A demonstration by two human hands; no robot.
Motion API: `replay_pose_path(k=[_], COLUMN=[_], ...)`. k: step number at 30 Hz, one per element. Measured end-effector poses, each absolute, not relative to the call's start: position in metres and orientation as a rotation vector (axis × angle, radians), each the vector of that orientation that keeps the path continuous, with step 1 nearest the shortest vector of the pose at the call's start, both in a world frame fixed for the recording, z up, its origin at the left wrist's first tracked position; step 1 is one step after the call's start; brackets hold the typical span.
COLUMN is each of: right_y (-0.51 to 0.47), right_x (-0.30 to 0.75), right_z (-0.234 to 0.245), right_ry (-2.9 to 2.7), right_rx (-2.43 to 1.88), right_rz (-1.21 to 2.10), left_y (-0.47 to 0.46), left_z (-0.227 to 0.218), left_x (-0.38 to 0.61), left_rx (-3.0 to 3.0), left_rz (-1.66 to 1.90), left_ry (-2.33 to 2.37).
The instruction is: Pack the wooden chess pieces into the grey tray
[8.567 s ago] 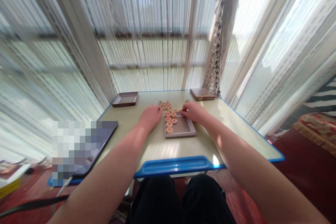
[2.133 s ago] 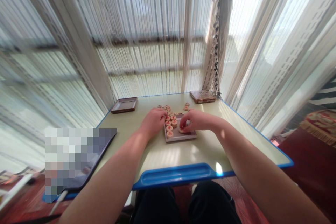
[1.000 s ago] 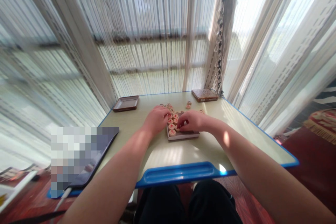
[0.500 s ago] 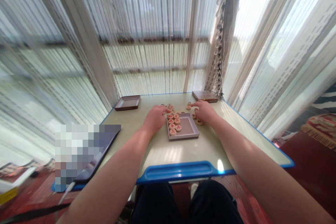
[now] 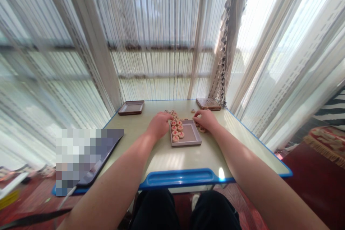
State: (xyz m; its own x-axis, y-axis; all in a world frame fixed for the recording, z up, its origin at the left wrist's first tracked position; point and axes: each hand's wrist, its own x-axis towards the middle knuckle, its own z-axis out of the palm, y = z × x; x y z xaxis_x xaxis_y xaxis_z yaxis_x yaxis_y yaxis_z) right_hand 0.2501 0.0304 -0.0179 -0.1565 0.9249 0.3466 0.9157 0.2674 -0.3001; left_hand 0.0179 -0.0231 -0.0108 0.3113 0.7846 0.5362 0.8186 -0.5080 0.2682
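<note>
My left hand (image 5: 159,125), fingers bent, by far-left corner of tray (image 5: 185,144); my right hand (image 5: 207,118), fingers curled, by far-right corner; grip of either: cannot tell. Red-marked discs (image 5: 175,133) inside left. Low right-hand sweep might scatter dark-marked discs (image 5: 202,130) alongside.

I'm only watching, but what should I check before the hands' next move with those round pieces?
1. Light tray flat on the table: ok.
2. Tray pieces lying marked side up: ok.
3. Both tray columns equally long: not ok, four pieces in the left, three beside it.
4. All visible pieces inside: not ok, loose pieces lie beyond the tray.
5. Left hand outside the tray: ok, beside its far left corner.
6. Right hand gripping a piece: cannot tell.
</note>
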Motion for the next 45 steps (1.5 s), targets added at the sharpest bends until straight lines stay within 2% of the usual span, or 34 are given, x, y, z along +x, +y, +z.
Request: replay_pose_path(k=[6,35,45], right_y=[0.034,0.034,0.000], right_x=[0.247,0.252,0.227], right_z=[-0.021,-0.017,0.005], right_ry=[-2.137,-2.091,-2.201], right_rx=[-1.517,-1.568,-1.164], right_rz=[0.077,0.097,0.200], left_y=[-0.021,-0.023,-0.021], left_z=[-0.013,-0.011,-0.011], left_x=[0.017,0.017,0.017], left_rx=[-2.495,-2.505,-2.481], left_rz=[-0.980,-0.971,-0.997], left_ry=[-1.487,-1.491,-1.459])
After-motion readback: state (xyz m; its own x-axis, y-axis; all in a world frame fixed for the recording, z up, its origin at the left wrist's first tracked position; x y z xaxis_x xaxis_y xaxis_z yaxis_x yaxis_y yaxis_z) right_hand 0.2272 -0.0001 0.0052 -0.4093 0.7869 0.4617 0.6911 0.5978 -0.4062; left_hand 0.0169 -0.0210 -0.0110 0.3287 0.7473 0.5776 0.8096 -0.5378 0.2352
